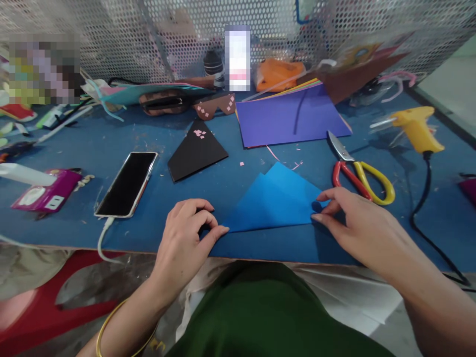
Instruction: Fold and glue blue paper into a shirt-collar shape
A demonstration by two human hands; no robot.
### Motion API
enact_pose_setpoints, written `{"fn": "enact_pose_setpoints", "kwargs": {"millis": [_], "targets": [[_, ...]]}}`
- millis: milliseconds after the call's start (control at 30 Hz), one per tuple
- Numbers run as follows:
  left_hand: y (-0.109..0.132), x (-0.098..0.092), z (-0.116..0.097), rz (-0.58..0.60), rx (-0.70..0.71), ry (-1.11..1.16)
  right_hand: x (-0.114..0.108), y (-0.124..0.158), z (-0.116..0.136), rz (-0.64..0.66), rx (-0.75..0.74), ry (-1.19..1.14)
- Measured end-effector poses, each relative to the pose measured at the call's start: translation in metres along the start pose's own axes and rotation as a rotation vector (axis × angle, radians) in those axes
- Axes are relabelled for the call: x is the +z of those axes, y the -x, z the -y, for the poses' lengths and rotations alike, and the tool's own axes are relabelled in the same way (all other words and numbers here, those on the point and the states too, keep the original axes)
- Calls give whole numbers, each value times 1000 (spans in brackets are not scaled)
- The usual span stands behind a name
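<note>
A sheet of blue paper (277,198), folded into a shape with two overlapping peaks, lies on the blue table near its front edge. My left hand (188,233) is at its left corner, fingers curled and the thumb tip pressing on the corner. At the opposite end, my right hand (344,213) pinches the right corner between thumb and fingers. Behind the blue paper lies a black folded paper piece (197,153) with small pink bits on it. Scissors (349,171) with one red and one yellow handle rest just beyond my right hand.
Purple paper (290,119) tops a stack of coloured sheets. A yellow glue gun (416,126) lies at the right, its black cord running to the front edge. A phone (128,183) with a white cable is at the left. Brown paper glasses (214,107) sit near the perforated metal back panel (193,34).
</note>
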State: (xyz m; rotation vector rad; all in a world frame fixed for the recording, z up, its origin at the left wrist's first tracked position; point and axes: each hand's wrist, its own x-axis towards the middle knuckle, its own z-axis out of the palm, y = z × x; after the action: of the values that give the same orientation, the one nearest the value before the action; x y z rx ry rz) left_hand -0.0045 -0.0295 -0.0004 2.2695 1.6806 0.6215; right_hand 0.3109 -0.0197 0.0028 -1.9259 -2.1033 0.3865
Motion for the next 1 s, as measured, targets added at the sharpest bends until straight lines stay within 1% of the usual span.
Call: {"fn": "enact_pose_setpoints", "kwargs": {"millis": [167, 267, 400, 500, 567, 600, 633, 700, 733, 767, 800, 833, 933, 1000], "targets": [[-1, -6, 0, 54, -11, 27, 0, 0, -1, 8, 17, 17], [-3, -11, 1, 103, -6, 22, 1, -1, -2, 8, -2, 44], [-10, -19, 5, 179, 48, 9, 3, -3, -4, -16, -48, 77], [-13, -24, 7, 182, 84, 14, 4, -3, -4, -27, -71, 93], [-10, -23, 5, 109, 63, 8, 4, -3, -3, -34, -84, 104], [-7, -22, 3, 41, 39, -1, 3, -3, -3, -37, -89, 111], [-3, -20, 1, -54, 14, -13, 3, -4, -3, -36, -95, 114], [7, -16, -5, -299, -11, -49, 2, -5, -3, -30, -103, 112], [11, -14, -7, -412, 3, -83, 2, -5, -3, -26, -107, 106], [15, -12, -9, -493, 43, -113, 2, -5, -4, -26, -112, 97], [18, -11, -11, -542, 103, -144, 2, -6, -4, -26, -117, 87], [20, -11, -12, -551, 183, -182, 2, -6, -5, -28, -119, 77], [19, -11, -12, -478, 425, -349, 2, -6, -5, -30, -110, 71], [16, -9, -12, -455, 487, -471, 2, -5, -5, -24, -107, 75]]}}
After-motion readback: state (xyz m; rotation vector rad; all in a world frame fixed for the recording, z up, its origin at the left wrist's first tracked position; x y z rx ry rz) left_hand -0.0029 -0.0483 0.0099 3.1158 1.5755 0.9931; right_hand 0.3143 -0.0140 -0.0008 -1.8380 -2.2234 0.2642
